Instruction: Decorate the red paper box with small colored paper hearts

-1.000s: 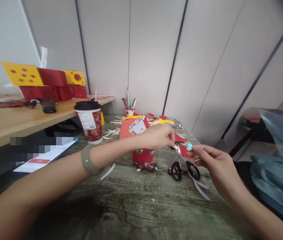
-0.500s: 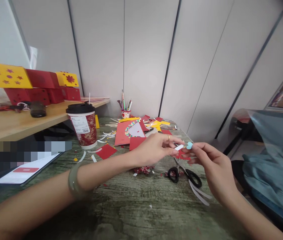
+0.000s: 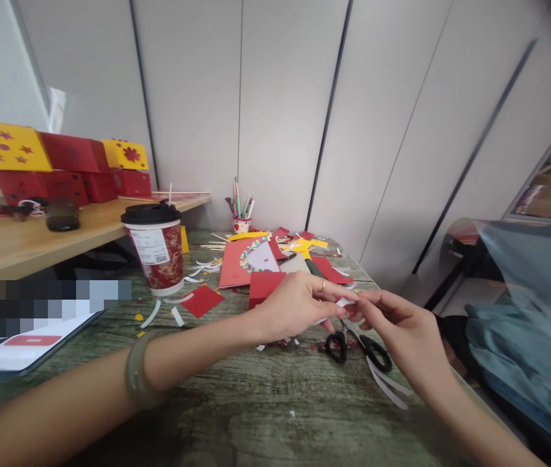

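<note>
My left hand (image 3: 307, 299) pinches a small white paper piece (image 3: 344, 302) between thumb and fingers, out over the table. Its far end meets the fingertips of my right hand (image 3: 394, 318), which are pressed together. What my right fingers hold is hidden behind them. Just below both hands lie black-handled scissors (image 3: 376, 353), their blades partly covered. White paper strips (image 3: 388, 386) stick out beside the scissors' handle. Behind my left hand is a red paper piece (image 3: 264, 285), and beyond it a red card (image 3: 236, 259) with a curved, multicoloured border.
A lidded paper cup (image 3: 156, 253) stands at left, near a phone or tablet (image 3: 36, 340). Red paper (image 3: 200, 300) and white scraps litter the table (image 3: 236, 408). A pen cup (image 3: 243, 225) is at the back; red and yellow boxes (image 3: 75, 155) sit on a wooden shelf (image 3: 104, 217).
My hands have come together, and the right fingertips now meet the white paper. The light blue heart pinched in my right hand earlier is out of sight. The view has shifted slightly.
</note>
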`<state>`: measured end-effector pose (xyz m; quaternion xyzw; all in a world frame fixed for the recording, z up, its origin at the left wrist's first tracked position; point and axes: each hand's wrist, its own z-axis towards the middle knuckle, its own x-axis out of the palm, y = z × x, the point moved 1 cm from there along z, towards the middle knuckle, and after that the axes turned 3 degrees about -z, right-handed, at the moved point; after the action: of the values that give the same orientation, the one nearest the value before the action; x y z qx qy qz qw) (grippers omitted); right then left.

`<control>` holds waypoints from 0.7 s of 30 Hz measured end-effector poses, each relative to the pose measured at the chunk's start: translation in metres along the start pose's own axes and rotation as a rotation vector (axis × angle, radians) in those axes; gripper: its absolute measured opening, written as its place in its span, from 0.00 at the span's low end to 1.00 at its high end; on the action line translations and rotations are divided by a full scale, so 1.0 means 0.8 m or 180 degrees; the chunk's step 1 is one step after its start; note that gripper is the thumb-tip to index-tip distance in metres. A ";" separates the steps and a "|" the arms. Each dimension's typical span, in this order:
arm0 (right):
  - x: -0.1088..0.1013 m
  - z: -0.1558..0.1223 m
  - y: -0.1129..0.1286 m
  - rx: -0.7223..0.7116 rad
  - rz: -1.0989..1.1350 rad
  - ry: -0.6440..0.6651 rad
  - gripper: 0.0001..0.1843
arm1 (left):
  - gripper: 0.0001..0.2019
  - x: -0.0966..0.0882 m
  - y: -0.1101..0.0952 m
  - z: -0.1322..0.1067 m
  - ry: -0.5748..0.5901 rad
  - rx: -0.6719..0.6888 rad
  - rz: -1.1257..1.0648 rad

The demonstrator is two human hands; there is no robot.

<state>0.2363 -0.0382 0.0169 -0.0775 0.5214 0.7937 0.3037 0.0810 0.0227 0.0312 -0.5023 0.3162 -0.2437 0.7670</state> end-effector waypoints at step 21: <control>-0.001 -0.001 0.000 -0.0213 -0.0314 0.0264 0.11 | 0.15 0.000 0.018 0.004 -0.0221 -0.0110 0.0474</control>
<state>0.2370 -0.0393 0.0166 -0.1459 0.5022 0.7909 0.3178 0.0843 0.0306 0.0189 -0.4987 0.3300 -0.1629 0.7848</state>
